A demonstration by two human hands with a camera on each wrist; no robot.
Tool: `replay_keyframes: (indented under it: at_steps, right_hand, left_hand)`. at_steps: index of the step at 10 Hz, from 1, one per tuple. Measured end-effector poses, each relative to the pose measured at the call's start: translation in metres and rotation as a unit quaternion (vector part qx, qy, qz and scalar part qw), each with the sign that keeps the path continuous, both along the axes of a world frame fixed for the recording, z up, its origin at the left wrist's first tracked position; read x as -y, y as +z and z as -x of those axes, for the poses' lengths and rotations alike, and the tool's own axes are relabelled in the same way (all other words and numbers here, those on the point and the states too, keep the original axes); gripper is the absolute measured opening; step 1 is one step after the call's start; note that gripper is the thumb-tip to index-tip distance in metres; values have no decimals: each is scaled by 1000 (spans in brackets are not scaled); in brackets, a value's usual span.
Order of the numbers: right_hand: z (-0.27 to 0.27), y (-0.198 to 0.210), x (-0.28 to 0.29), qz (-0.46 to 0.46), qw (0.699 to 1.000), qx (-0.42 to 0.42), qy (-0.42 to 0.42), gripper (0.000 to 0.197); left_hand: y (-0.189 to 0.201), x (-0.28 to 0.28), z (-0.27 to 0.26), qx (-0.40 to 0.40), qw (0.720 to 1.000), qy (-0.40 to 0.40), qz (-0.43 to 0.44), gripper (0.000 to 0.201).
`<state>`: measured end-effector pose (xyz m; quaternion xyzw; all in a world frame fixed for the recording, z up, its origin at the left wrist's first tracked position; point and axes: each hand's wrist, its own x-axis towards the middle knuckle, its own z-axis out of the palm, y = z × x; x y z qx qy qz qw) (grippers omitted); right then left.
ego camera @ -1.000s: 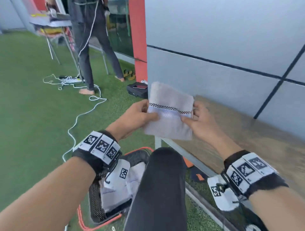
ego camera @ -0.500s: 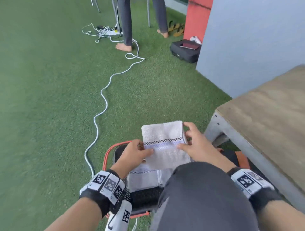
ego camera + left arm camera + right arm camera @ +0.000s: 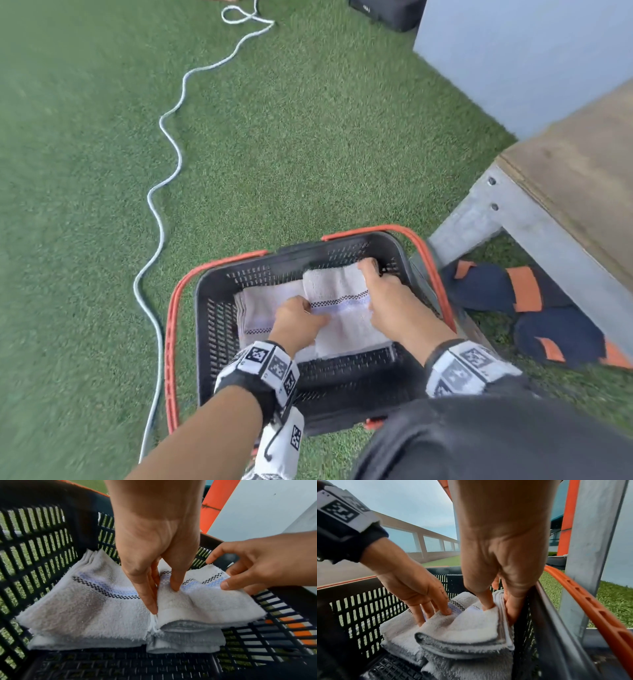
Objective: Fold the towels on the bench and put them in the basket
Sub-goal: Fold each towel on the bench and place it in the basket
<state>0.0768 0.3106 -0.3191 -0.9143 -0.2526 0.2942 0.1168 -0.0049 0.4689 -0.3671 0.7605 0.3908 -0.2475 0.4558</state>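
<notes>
A black slatted basket (image 3: pixel 205 342) with orange handles stands on the green turf. Inside it, both hands hold a folded white towel (image 3: pixel 339 291) with a checked and blue stripe, low on top of another folded towel. My left hand (image 3: pixel 301 317) pinches its left edge, thumb on top (image 3: pixel 163 599). My right hand (image 3: pixel 383 294) pinches the right edge beside the basket wall (image 3: pixel 499 609). A second stack of folded towels (image 3: pixel 260 305) lies to the left, touching it (image 3: pixel 77 601).
The wooden bench (image 3: pixel 575 178) on a grey metal frame stands to the right of the basket. Navy and orange slippers (image 3: pixel 534 298) lie under it. A white cable (image 3: pixel 164 144) snakes over the turf at left. My dark-trousered knee (image 3: pixel 479 438) fills the lower right.
Both hands have carried the folded towel from chest height down into the basket. The head view has tilted down from the wall to the floor.
</notes>
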Motion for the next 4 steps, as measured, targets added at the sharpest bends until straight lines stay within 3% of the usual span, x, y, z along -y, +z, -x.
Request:
replay_keyframes:
  at_steps: [2, 4]
  right_hand:
    - [5, -7, -6, 67, 997, 30, 14, 57]
    - [7, -6, -2, 67, 996, 63, 12, 57]
  left_hand:
    - [-8, 0, -2, -2, 1000, -3, -1, 21]
    - [-8, -2, -2, -20, 998, -55, -11, 41]
